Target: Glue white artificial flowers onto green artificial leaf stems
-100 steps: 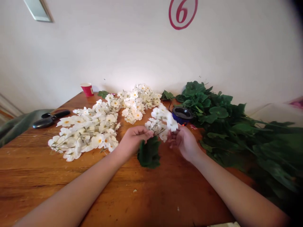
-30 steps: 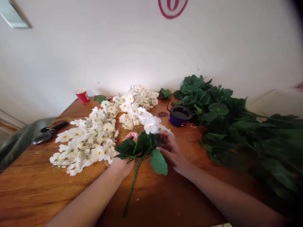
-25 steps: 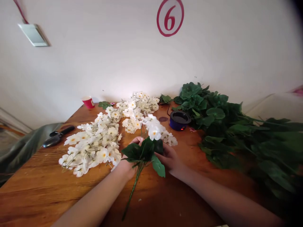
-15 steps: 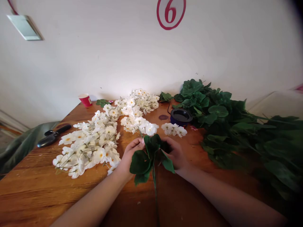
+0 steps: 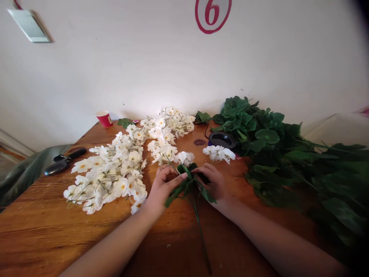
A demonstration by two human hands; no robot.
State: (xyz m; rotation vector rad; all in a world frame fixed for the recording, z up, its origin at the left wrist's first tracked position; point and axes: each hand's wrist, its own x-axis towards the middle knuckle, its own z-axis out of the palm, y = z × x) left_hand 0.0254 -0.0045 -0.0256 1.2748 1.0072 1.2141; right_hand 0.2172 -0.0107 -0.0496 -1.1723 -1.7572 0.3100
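Note:
Between my two hands is a green artificial leaf stem, its leaves gathered at the top and its long stalk slanting down toward me. My left hand is closed on it, thumb pressed against the leaves. On the other side my right hand curls around the leaves, its fingertips partly hidden. White flower sprigs stick out just beyond my left fingers. Another white flower sprig shows beyond my right hand; whether it joins the held stem I cannot tell.
White artificial flowers are heaped on the wooden table at left and centre. A black-handled tool lies at the left edge, a red paper cup behind. A black round pot stands near a large pile of green leaves.
My left thumb has moved over the leaves, which are now pressed together and folded. The stalk has swung so its lower end points further right. The right-hand white sprig sits slightly further right.

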